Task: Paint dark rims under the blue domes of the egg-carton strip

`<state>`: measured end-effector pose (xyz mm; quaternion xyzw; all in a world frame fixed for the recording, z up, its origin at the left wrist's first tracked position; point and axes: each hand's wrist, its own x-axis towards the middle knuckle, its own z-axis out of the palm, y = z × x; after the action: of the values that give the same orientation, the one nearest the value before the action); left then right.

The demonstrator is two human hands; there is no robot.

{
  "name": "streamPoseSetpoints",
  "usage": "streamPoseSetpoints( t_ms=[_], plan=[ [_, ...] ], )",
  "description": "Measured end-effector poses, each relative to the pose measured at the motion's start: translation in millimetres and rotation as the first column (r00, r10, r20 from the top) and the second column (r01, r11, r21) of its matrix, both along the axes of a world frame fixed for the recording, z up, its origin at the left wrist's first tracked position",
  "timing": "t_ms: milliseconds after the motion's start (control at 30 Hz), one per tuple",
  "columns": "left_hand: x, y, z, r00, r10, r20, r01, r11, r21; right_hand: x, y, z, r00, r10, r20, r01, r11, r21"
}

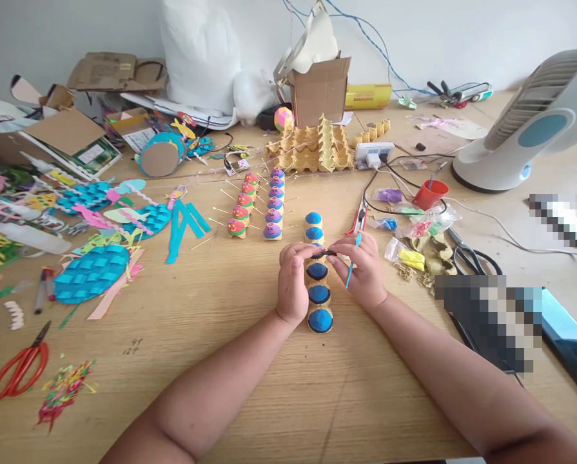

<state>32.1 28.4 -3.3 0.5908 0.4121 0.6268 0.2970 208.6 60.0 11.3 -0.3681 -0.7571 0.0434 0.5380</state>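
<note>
A strip of egg-carton cups [319,294] runs away from me down the middle of the table, its domes covered in blue clay. The nearer domes have black clay along their lower edges. A thin black clay strip [323,254] lies across one of the farther domes. My left hand [293,283] is beside the row, fingertips closed on the strip's left end. From the other side my right hand [363,269] pinches the strip's right end. A slim blue clay tool [352,261] is also tucked in the right hand's fingers.
Finished-looking caterpillar rows, one red-green [242,206] and one purple [274,205], stand behind. Red scissors [20,370] and woven blue paper pieces [95,274] lie left. Rightward are clay packets [411,259], a red cup [430,193], black scissors [467,254], a phone [571,341] and a fan [515,129].
</note>
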Motion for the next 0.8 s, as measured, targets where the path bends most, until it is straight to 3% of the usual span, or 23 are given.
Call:
streamPoseSetpoints(
  t_ms=[233, 367, 567, 800],
  plan=[
    [-1.1, -2.1, 3.4, 0.998, 0.028, -0.057, -0.029, 0.999, -0.020, -0.6, -3.9, 0.6, 0.992, -0.089, 0.091, 0.092, 0.996, -0.023],
    [-0.3, -2.4, 8.4, 0.997, 0.021, -0.073, -0.023, 0.999, -0.028, -1.4, -5.1, 2.2, 0.988, -0.112, 0.106, 0.109, 0.994, 0.026],
    [0.8, -4.4, 12.6, 0.991, 0.015, -0.137, -0.020, 0.999, -0.033, -3.5, -7.4, 3.8, 0.988, -0.076, 0.136, 0.079, 0.997, -0.021],
    [6.0, -2.2, 9.3, 0.996, 0.045, -0.081, -0.044, 0.999, 0.021, -5.3, -7.7, 3.5, 0.996, -0.011, 0.090, 0.018, 0.997, -0.079]
  ],
)
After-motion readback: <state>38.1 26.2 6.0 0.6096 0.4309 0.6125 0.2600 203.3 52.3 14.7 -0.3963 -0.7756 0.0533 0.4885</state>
